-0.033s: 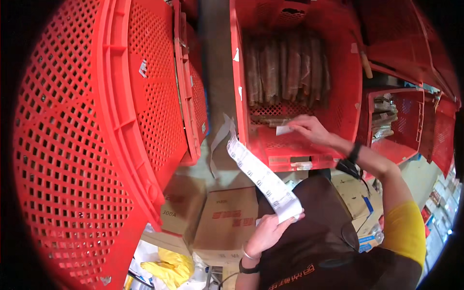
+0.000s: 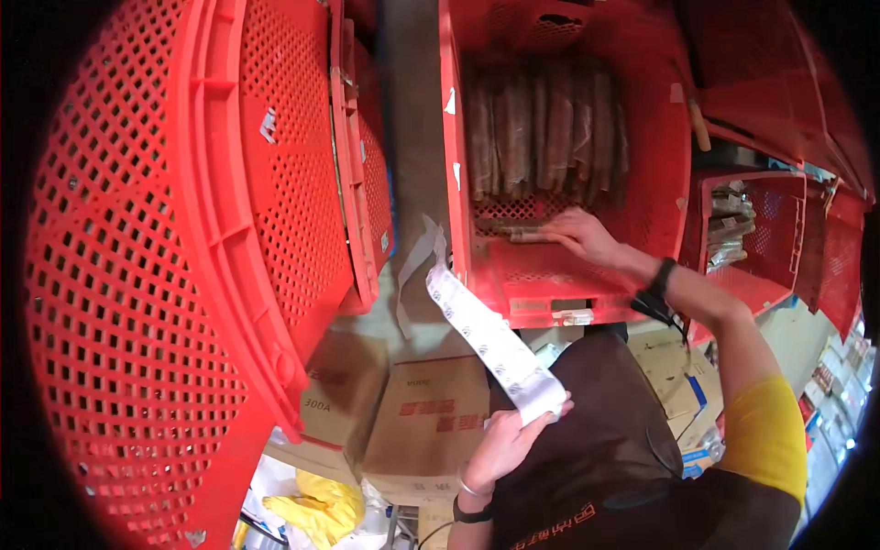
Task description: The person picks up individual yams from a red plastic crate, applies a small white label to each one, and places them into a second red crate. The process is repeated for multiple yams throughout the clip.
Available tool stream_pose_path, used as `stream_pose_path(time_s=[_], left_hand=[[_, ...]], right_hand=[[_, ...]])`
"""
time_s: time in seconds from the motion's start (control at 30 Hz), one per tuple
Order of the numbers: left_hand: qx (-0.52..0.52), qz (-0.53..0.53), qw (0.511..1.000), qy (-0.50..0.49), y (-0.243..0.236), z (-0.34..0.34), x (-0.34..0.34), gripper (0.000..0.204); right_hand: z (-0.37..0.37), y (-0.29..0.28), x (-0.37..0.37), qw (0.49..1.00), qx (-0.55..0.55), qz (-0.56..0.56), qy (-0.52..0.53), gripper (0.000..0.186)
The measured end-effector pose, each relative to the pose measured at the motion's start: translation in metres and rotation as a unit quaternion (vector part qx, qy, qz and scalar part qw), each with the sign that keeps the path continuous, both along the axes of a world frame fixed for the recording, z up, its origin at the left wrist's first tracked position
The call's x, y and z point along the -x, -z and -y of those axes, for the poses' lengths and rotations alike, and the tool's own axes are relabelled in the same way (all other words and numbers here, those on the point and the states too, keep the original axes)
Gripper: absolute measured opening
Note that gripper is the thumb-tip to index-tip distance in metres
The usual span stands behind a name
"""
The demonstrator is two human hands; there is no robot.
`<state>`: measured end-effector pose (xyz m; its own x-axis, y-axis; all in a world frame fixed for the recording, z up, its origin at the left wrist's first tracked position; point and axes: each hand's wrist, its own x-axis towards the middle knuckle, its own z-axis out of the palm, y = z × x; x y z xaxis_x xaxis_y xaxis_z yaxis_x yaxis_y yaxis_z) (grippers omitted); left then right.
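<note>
My left hand (image 2: 502,444) is closed around the lower end of a long strip of white printed labels (image 2: 490,346). The strip runs up and left, and its far end curls beside the big red crate (image 2: 568,316). Inside that crate my right hand (image 2: 587,236) reaches down with bent fingers, pinching the end of a small white label (image 2: 529,236). That label lies against a brown wrapped package (image 2: 500,225), stretched crosswise at the near end of the crate floor. Several long brown packages (image 2: 545,128) in clear wrap lie side by side farther back.
Tall red perforated crates (image 2: 293,165) stand on the left. To the right, a smaller red crate (image 2: 752,280) holds wrapped packages (image 2: 731,220). Cardboard boxes (image 2: 422,422) stand below the strip, with a yellow bag (image 2: 316,504) near them.
My right hand has moved slightly down and brought the small label from above the crate floor onto the crosswise package. My left hand and the label strip have shifted slightly left.
</note>
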<state>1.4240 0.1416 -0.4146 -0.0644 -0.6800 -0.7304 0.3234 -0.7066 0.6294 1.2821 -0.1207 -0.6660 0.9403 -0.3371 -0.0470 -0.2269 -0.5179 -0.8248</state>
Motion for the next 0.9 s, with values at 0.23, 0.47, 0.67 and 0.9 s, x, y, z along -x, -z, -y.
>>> stream_pose_path(time_s=[0.23,0.47,0.67,0.9], left_hand=[[-0.113,-0.033,0.971,-0.208,0.024,-0.019,0.027,0.032],[-0.13,-0.061,0.949,-0.281,0.032,-0.022,0.048,0.041],[-0.1,0.003,0.808,-0.581,0.023,-0.041,0.039,0.044],[-0.043,0.038,0.694,-0.717,0.007,-0.09,0.01,0.042]], right_hand=[[-0.019,0.169,0.054,0.758,0.482,-0.117,-0.424,0.043],[0.004,0.153,0.069,0.841,0.361,-0.07,-0.398,0.041],[0.013,0.176,0.035,0.959,-0.056,-0.183,-0.209,0.052],[-0.018,0.207,-0.02,0.874,-0.105,-0.451,-0.147,0.094]])
